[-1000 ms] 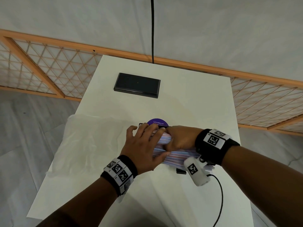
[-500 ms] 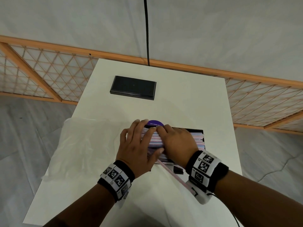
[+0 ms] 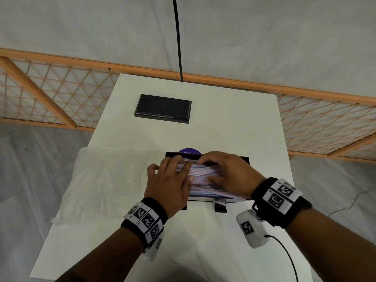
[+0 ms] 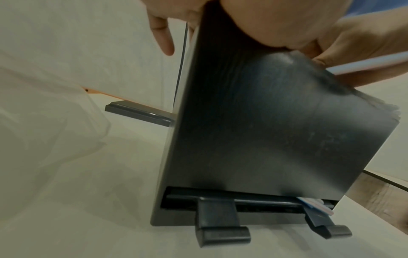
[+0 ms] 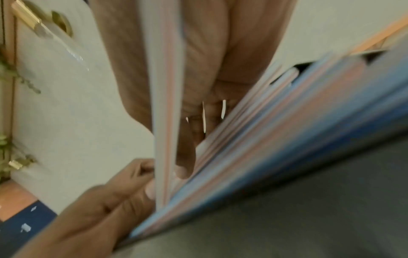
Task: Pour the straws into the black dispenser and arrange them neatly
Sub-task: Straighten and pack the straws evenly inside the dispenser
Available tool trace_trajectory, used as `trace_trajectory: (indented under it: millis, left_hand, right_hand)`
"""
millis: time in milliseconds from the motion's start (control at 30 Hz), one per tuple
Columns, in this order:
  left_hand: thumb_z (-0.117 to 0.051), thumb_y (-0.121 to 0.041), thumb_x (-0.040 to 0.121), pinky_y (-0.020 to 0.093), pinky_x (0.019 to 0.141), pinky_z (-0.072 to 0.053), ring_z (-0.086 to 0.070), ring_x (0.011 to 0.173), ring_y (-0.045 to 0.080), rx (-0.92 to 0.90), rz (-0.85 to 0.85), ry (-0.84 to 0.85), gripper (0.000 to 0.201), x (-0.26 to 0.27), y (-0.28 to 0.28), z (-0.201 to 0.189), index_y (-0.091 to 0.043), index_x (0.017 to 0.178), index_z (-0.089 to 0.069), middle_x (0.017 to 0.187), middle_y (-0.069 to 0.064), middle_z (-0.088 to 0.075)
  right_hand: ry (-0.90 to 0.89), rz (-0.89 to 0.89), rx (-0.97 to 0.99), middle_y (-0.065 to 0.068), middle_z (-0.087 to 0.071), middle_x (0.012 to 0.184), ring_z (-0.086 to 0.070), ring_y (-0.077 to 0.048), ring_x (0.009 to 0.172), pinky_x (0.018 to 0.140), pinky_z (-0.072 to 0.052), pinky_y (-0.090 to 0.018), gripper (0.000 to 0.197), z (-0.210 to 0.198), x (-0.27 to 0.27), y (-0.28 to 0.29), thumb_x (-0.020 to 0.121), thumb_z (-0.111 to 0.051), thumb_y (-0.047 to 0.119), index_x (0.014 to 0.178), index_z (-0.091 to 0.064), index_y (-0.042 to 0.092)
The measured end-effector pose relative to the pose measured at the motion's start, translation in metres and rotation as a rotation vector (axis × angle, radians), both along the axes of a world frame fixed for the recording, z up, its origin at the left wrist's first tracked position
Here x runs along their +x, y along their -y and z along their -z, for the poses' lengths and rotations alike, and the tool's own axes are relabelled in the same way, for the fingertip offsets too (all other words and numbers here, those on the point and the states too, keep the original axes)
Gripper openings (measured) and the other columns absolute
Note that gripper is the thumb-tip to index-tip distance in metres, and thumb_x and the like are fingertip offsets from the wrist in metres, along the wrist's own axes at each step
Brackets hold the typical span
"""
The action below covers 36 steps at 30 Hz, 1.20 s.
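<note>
While the straws (image 3: 205,178) lie heaped in the open top of the black dispenser (image 3: 243,159), pink, blue & white ones slanting across each other, both hands sit right on the pile. The dispenser stands on the white table (image 3: 234,123), directly under the palms. Left hand (image 3: 168,184): fingers spread, fairly straight, laid flat over the left end of the bundle; thumb alongside the straws, w/ the heel against the box's front wall. Right hand (image 3: 227,174): fingers bent down onto the far right part of the pile, thumb tucked under toward the near side, so it looks to be gripping a bunch; right-wrist view is blurred, shows a few straws running up betw. the fingers (image 5: 187,136). In the left-wrist view a couple of straw ends (image 4: 313,203) poke out of the slot at the box's base, above its two feet. A crumpled clear plastic bag (image 3: 105,176) lies just left of the left hand. A flat black lid (image 3: 162,107) rests well beyond both hands, toward the table's far edge. A purple round label (image 3: 189,151) peeks out just past the fingertips, behind the box.
</note>
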<state>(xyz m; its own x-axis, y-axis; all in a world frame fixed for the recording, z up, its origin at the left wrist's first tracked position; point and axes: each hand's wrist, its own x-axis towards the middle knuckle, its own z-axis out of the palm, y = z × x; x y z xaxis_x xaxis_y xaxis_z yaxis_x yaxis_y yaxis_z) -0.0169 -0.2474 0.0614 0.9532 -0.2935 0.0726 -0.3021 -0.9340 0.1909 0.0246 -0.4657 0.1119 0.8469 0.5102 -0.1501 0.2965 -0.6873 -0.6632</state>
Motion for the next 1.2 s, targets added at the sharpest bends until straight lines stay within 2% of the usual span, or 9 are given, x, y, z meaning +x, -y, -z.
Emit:
trace_trajectory:
  millis: [100, 200, 400, 600, 767, 900, 1000, 1100, 1200]
  left_hand:
    - [-0.042, -0.043, 0.094, 0.051, 0.095, -0.035, -0.046, 0.125, 0.021, 0.007, 0.017, -0.01, 0.043, 0.002, 0.003, -0.002, -0.03, 0.132, -0.057, 0.141, -0.002, -0.045]
    - [-0.036, -0.043, 0.094, 0.054, 0.097, -0.033, -0.049, 0.126, 0.018, -0.001, 0.043, -0.034, 0.044, 0.005, 0.004, -0.001, -0.03, 0.129, -0.06, 0.138, -0.005, -0.052]
    - [-0.032, -0.043, 0.097, 0.054, 0.099, -0.028, -0.053, 0.121, 0.012, -0.011, 0.096, -0.073, 0.044, 0.01, 0.001, 0.001, -0.029, 0.127, -0.06, 0.126, -0.012, -0.057]
    - [-0.021, -0.041, 0.102, 0.043, 0.089, -0.026, -0.058, 0.091, 0.01, -0.039, 0.074, -0.047, 0.043, 0.022, 0.002, -0.005, -0.032, 0.093, -0.062, 0.089, -0.016, -0.061]
    - [-0.02, -0.042, 0.097, 0.039, 0.077, -0.028, -0.058, 0.077, 0.015, 0.134, 0.156, -0.069, 0.049, 0.031, 0.008, -0.015, -0.028, 0.077, -0.062, 0.07, -0.012, -0.064]
    - [-0.029, -0.041, 0.096, 0.038, 0.076, -0.036, -0.058, 0.077, 0.018, 0.108, 0.154, -0.086, 0.037, 0.044, 0.002, -0.03, -0.028, 0.082, -0.061, 0.077, -0.009, -0.063]
    - [-0.052, -0.03, 0.094, 0.038, 0.08, -0.042, -0.056, 0.094, 0.02, 0.093, 0.133, -0.141, 0.014, 0.069, 0.004, -0.047, -0.028, 0.106, -0.059, 0.105, -0.006, -0.058]
    - [-0.061, -0.026, 0.088, 0.038, 0.084, -0.044, -0.056, 0.103, 0.021, 0.279, 0.174, -0.309, 0.034, 0.091, 0.019, -0.052, -0.029, 0.12, -0.049, 0.118, -0.004, -0.051]
    - [-0.055, -0.028, 0.093, 0.041, 0.088, -0.042, -0.059, 0.105, 0.024, 0.492, 0.262, -0.39, 0.024, 0.099, 0.04, -0.054, -0.027, 0.117, -0.051, 0.113, -0.001, -0.058]
  right_hand:
    - [-0.054, 0.081, 0.049, 0.016, -0.069, 0.105, -0.064, -0.001, 0.098, 0.089, -0.051, -0.024, 0.019, -0.017, -0.003, 0.012, 0.089, -0.076, 0.032, 0.106, -0.069, 0.031]
    - [-0.093, -0.039, -0.128, 0.015, -0.062, 0.096, -0.057, -0.003, 0.091, 0.077, -0.044, -0.015, 0.032, -0.031, -0.015, 0.012, 0.076, -0.081, 0.053, 0.096, -0.068, 0.033]
    - [-0.118, 0.023, -0.266, 0.018, -0.06, 0.076, -0.055, 0.004, 0.066, 0.062, -0.037, -0.015, 0.018, -0.009, -0.029, 0.011, 0.09, -0.061, 0.012, 0.095, -0.07, 0.027]
    - [0.219, 0.053, -0.254, 0.002, -0.06, 0.117, -0.058, -0.021, 0.104, 0.087, -0.046, -0.035, 0.036, 0.002, -0.031, 0.009, 0.079, -0.067, 0.03, 0.114, -0.064, 0.021]
    - [0.211, 0.092, -0.414, 0.002, -0.051, 0.144, -0.046, -0.02, 0.132, 0.109, -0.035, -0.047, 0.075, 0.03, -0.045, -0.024, 0.091, -0.035, 0.072, 0.145, -0.045, 0.02]
    - [0.208, 0.116, -0.449, 0.001, -0.053, 0.142, -0.046, -0.022, 0.132, 0.113, -0.028, -0.053, 0.082, 0.038, -0.046, -0.026, 0.093, -0.02, 0.077, 0.146, -0.044, 0.019]
    - [0.207, 0.115, -0.46, 0.001, -0.054, 0.139, -0.047, -0.022, 0.13, 0.113, -0.027, -0.053, 0.082, 0.038, -0.044, -0.026, 0.092, -0.018, 0.078, 0.145, -0.043, 0.02]
    - [0.199, 0.125, -0.469, 0.002, -0.055, 0.137, -0.047, -0.022, 0.129, 0.111, -0.028, -0.053, 0.083, 0.038, -0.044, -0.028, 0.092, -0.017, 0.079, 0.145, -0.044, 0.02]
    - [0.192, 0.13, -0.471, 0.002, -0.056, 0.137, -0.047, -0.022, 0.129, 0.111, -0.027, -0.054, 0.083, 0.038, -0.042, -0.029, 0.092, -0.016, 0.079, 0.144, -0.044, 0.021]
